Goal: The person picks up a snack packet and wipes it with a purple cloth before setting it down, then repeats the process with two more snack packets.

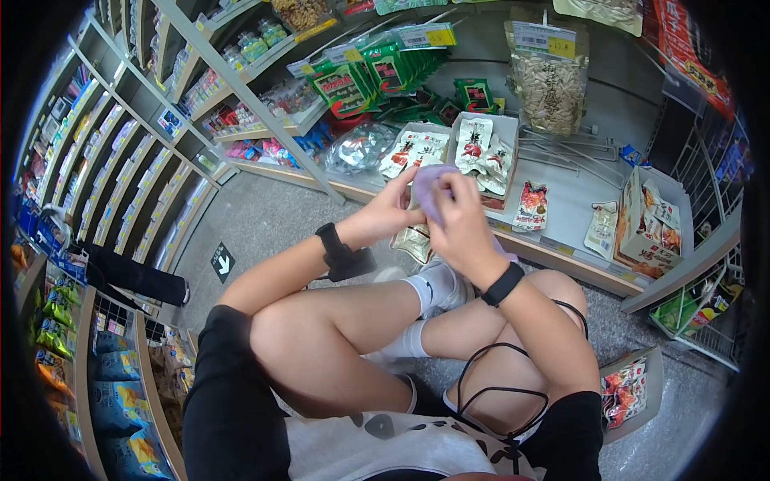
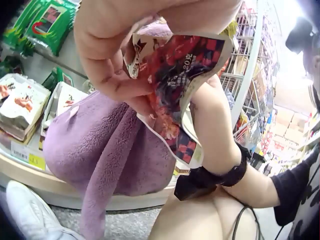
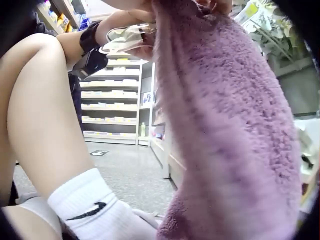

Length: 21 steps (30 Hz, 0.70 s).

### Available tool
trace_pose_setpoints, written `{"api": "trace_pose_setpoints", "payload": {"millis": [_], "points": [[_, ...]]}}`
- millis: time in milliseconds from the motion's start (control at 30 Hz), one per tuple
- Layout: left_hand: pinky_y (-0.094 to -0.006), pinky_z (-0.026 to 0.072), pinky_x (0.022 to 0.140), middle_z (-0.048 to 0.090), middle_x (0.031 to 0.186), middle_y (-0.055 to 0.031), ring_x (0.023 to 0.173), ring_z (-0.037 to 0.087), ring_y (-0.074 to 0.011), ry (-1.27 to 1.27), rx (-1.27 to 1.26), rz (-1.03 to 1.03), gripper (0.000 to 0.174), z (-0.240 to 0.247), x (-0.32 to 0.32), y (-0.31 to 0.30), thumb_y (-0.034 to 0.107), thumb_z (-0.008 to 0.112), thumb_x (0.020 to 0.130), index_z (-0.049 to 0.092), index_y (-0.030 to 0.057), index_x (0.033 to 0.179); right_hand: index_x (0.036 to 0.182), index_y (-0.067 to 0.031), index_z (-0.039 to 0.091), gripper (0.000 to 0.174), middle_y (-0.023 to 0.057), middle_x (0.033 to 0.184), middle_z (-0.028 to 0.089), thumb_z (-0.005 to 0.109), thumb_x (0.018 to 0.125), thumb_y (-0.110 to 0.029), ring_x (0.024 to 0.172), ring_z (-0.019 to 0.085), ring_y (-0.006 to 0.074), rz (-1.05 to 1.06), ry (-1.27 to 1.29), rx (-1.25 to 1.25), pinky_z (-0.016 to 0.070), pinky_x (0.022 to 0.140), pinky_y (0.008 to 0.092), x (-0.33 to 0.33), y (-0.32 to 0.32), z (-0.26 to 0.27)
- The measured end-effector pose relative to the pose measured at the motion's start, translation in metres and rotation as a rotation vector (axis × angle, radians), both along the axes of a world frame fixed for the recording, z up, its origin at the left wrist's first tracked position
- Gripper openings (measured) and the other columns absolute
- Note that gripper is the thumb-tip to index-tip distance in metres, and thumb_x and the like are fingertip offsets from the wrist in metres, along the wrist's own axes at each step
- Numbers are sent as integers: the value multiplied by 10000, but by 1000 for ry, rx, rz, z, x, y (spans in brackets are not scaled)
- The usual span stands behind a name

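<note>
My left hand (image 1: 389, 215) pinches a small red-and-white snack packet (image 2: 185, 70), its printed face tilted in the left wrist view. Close beside it, my right hand (image 1: 459, 228) grips a fuzzy purple cloth (image 1: 433, 186). Long folds of the cloth (image 3: 225, 120) hang down and fill much of the right wrist view. Both hands are raised in front of the low shelf, over the crossed legs, and the cloth bunches up between them. In the right wrist view the packet's pale back (image 3: 131, 40) shows beyond the cloth's edge.
On the low shelf stand an open box of white snack packets (image 1: 485, 152) and another box (image 1: 654, 228) at right. One red packet (image 1: 532, 204) lies between them. A carton of red packets (image 1: 627, 393) is on the floor at right. Hanging bags (image 1: 549, 88) overhang the shelf.
</note>
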<state>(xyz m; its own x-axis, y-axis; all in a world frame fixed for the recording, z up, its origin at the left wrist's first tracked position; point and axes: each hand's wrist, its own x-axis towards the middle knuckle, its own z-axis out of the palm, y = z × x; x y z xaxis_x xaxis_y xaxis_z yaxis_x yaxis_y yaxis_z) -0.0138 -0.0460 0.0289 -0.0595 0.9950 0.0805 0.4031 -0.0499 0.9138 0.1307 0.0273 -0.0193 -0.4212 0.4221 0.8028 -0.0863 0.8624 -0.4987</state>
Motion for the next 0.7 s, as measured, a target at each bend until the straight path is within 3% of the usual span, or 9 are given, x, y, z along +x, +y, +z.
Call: {"api": "trace_pose_setpoints", "payload": {"millis": [133, 167, 300, 433, 533, 600, 700], "points": [[-296, 455, 905, 466, 1264, -104, 1137, 492, -174, -184, -40, 141, 678, 26, 14, -10, -51, 625, 771, 279, 9, 1351, 1218, 8, 526, 586, 190, 1094, 461, 516, 633, 46, 1034, 446, 364, -11, -77, 101, 385, 920, 431, 4, 4, 9], [-296, 456, 913, 496, 1259, -94, 1110, 524, -148, -140, 118, 132, 628, 8, -7, -4, -53, 625, 790, 329, 19, 1339, 1183, 11, 538, 555, 172, 1086, 490, 543, 628, 33, 1057, 462, 344, -83, -88, 139, 404, 895, 410, 5, 9, 9], [-309, 477, 894, 579, 1141, -69, 1031, 574, -142, -226, 134, 173, 505, 38, 4, -5, -20, 635, 814, 403, 28, 1259, 1134, 21, 558, 506, 188, 1051, 488, 493, 634, 72, 1017, 472, 371, -17, -192, 46, 419, 870, 406, 7, 26, -5], [-308, 490, 870, 580, 1153, -79, 1030, 575, -135, -161, 186, 180, 486, 31, 0, -2, 3, 634, 826, 412, 26, 1257, 1076, 35, 589, 387, 165, 991, 581, 453, 716, 77, 916, 569, 314, 95, 57, -419, 450, 837, 384, -3, 27, -12], [-298, 497, 851, 588, 1142, -79, 1001, 588, -132, -221, 34, 202, 460, 27, -1, -5, 25, 631, 837, 425, 14, 1248, 1041, 22, 611, 287, 130, 947, 660, 428, 820, 26, 873, 620, 231, 192, 362, -818, 454, 813, 339, -5, 42, -9], [-286, 508, 817, 605, 1106, -73, 956, 605, -122, -215, -51, 238, 378, 24, -3, -6, 83, 613, 867, 469, -1, 1207, 1034, 22, 611, 302, 138, 927, 639, 439, 787, 46, 875, 616, 265, 140, 382, -815, 454, 801, 328, 8, 47, 0], [-266, 510, 792, 617, 1070, -68, 929, 608, -108, -257, -152, 250, 305, 16, -12, -4, 130, 572, 905, 503, -4, 1170, 1073, 16, 594, 385, 148, 919, 608, 445, 721, 67, 846, 604, 314, -107, 318, -390, 463, 789, 328, 15, 40, 7]]}}
